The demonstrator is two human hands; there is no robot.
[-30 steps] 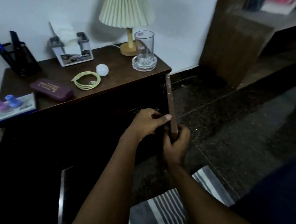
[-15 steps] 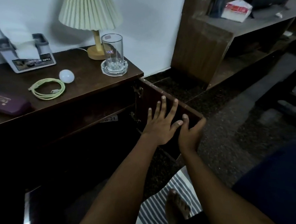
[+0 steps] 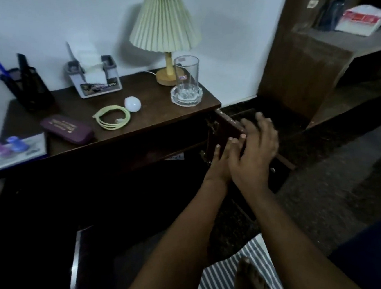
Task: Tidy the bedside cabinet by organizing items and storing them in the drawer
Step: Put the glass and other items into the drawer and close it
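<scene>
The dark wooden bedside cabinet (image 3: 158, 114) has its door (image 3: 227, 122) swung out at the right corner. My left hand (image 3: 219, 162) lies flat against the door's inner face with straight fingers, partly hidden behind my right hand (image 3: 254, 154). The right hand's loose, blurred fingers reach over the door's top edge. On the top lie a purple case (image 3: 66, 129), a coiled green cable (image 3: 111, 117) and a white bulb (image 3: 132, 103). The space under the top is too dark to make out.
A lamp (image 3: 163, 22), a glass (image 3: 187, 76) on a clear dish (image 3: 187, 97), a tissue box (image 3: 94, 81), a pen holder (image 3: 30, 88) and a book with two small bottles (image 3: 14, 153) also sit on top. A wooden shelf unit (image 3: 303, 66) stands right; a striped mat (image 3: 222, 279) lies below.
The door has swung from edge-on to wide open toward the right. My right hand has moved up over my left and onto the door's top edge. The view has shifted left.
</scene>
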